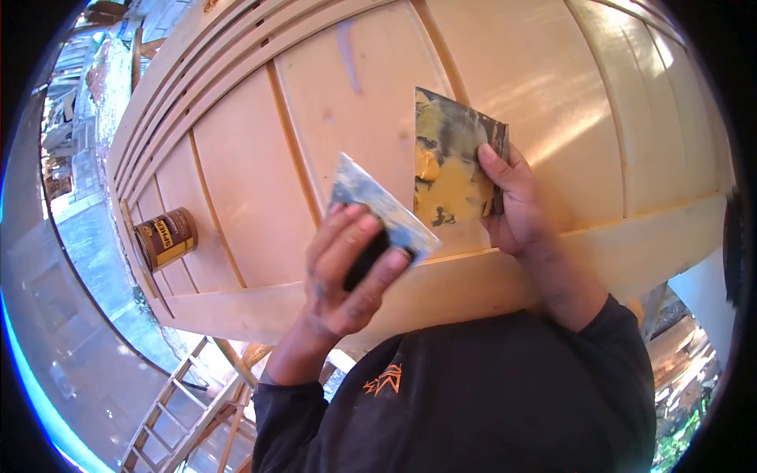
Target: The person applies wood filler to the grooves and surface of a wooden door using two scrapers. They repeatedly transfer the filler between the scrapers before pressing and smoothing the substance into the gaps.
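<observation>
My left hand [343, 272] is closed around the black handle of a wide filling knife [382, 205]. Its broad metal blade is smeared with pale residue and tilts up towards the right. In my right hand [516, 197] is a dark flat square plate [453, 162] coated with yellow filler, a thicker lump near its left edge. My right thumb lies on the plate's face, while the other fingers are mostly hidden behind it. Blade and plate are apart, both above a pale wooden panelled door [244, 181].
A brown tin [167, 238] stands on the door at the left. Grooves and raised slats run across the door. Below its left end are a ladder [169, 406] and wooden supports. A large grey sheet [71, 331] lies farther left.
</observation>
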A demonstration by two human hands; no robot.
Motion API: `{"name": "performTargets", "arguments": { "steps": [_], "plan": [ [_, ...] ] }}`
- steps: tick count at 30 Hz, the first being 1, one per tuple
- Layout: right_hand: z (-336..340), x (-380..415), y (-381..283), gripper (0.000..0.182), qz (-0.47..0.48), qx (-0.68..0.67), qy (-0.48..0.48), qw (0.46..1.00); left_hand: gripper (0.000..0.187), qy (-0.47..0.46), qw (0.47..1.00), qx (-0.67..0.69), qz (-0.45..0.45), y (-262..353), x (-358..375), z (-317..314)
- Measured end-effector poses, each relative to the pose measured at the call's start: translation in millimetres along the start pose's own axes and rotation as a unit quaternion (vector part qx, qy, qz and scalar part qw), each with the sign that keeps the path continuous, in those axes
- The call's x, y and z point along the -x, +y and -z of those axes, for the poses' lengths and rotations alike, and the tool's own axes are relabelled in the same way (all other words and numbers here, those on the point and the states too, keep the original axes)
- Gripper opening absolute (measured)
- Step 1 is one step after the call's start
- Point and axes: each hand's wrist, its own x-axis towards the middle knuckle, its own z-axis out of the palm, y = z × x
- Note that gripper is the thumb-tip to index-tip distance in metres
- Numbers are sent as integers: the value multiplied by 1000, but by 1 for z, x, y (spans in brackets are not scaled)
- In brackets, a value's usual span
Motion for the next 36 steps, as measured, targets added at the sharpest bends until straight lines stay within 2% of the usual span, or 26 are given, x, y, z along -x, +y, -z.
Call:
{"name": "performTargets", "arguments": {
  "steps": [2,5,6,8,10,14,18,19,22,25,28,30,32,33,36],
  "plan": [
    [-6,3,-1,27,-3,-4,9,1000,42,-73,997,-27,-7,-9,16,-9],
    [4,0,-6,26,7,-16,-9,1000,43,-109,981,-139,82,-24,25,6],
    [5,-1,-7,26,23,-1,-3,1000,37,-73,983,-145,85,-26,24,11],
    [4,-2,-4,26,43,23,9,999,39,-18,985,-136,109,-28,16,29],
    [5,-1,-4,32,56,62,11,996,42,-52,960,-237,137,-26,7,55],
    [9,0,-5,37,87,121,45,988,48,-43,914,-333,227,-45,42,86],
    [15,2,-6,40,87,168,39,981,41,-58,887,-350,296,-42,97,87],
    [16,3,-6,42,82,176,34,980,38,-59,887,-353,291,-39,108,85],
    [26,1,-6,42,107,173,-48,978,38,-32,878,-357,316,-33,141,76],
    [31,4,-13,43,108,164,-86,977,33,-17,863,-366,347,-31,153,70],
    [31,12,-23,42,106,194,-26,975,28,-6,860,-365,356,-32,157,68],
    [25,7,-25,39,106,210,-19,972,27,8,867,-350,354,-34,160,67],
    [21,-6,-27,40,64,210,-137,966,27,-8,862,-357,360,-32,160,69],
    [22,-2,-28,36,113,213,-55,969,27,-12,861,-359,360,-32,160,69],
    [19,-9,-37,32,90,153,-66,982,28,-27,858,-368,357,-33,159,71]
  ]
}}
